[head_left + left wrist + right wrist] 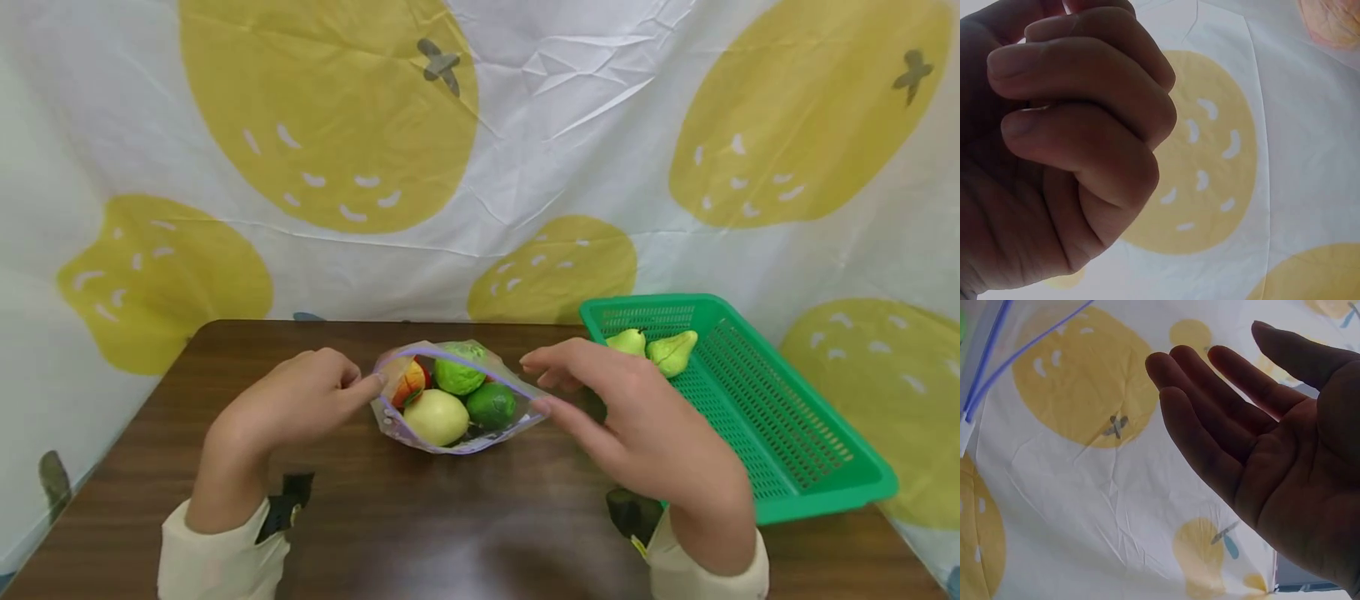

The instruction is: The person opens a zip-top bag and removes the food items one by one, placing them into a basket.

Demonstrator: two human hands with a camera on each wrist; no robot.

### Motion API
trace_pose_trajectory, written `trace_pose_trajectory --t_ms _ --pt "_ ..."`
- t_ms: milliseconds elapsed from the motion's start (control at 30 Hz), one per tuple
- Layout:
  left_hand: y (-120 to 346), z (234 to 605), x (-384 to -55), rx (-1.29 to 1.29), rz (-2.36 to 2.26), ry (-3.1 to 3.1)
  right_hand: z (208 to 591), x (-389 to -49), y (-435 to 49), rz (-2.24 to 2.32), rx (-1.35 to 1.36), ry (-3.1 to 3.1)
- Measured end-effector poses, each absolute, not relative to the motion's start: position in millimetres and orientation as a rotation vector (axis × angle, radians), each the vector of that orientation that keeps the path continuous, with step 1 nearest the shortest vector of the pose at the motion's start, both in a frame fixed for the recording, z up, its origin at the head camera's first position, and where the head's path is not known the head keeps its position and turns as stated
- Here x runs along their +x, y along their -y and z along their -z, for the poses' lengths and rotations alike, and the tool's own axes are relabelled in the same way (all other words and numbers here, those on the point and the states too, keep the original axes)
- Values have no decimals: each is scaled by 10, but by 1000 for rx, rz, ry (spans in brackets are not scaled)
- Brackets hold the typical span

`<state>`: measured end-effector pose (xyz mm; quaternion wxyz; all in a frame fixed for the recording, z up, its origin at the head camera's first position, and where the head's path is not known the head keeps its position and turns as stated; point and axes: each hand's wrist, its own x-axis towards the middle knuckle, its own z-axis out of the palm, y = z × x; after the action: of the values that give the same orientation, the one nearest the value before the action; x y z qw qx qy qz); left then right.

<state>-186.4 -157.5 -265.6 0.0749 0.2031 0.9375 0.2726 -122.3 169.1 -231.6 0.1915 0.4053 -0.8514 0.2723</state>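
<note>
Clear plastic with a pale purple rim made up the bag (429, 447), which stood on the brown table (480, 508) between the two hands, its mouth spread wide. Inside it, a pale yellow round fruit (435, 417) sat nearest the front, just beside a dark green fruit (491, 406); behind them were a lumpy bright green fruit (459, 375) and, toward the left, an orange-red fruit (408, 385). The left hand (303, 402) pinched the bag's left edge, its other fingers curled toward the palm, as the left wrist view also showed. The right hand (637, 417) was loose and unfurled, fingers reaching toward the bag's right corner; the head view set its thumb tip over that corner, while the right wrist view showed the fingers holding nothing, so whether the thumb touched the rim could not be told. To the right, partly behind that hand, lay a green plastic basket (787, 417) with slotted sides, and two yellow-green pears, a left pear (630, 340) and a right pear (672, 352), rested near its far left corner. Cream sleeves (217, 554) covered both forearms. Behind the table hung a white cloth (570, 158) printed with big yellow fruit shapes, creased toward the top.
</note>
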Motion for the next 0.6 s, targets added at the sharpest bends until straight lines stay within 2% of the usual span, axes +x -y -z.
trace_pose_trajectory --t_ms 333,600 --pt "1528 2663 -1874 614 -796 -2828 2463 -1310 -1496 -653 1161 2609" --pt "1530 2652 -1869 600 -795 -2829 2722 -1556 -1148 -467 1176 2819"
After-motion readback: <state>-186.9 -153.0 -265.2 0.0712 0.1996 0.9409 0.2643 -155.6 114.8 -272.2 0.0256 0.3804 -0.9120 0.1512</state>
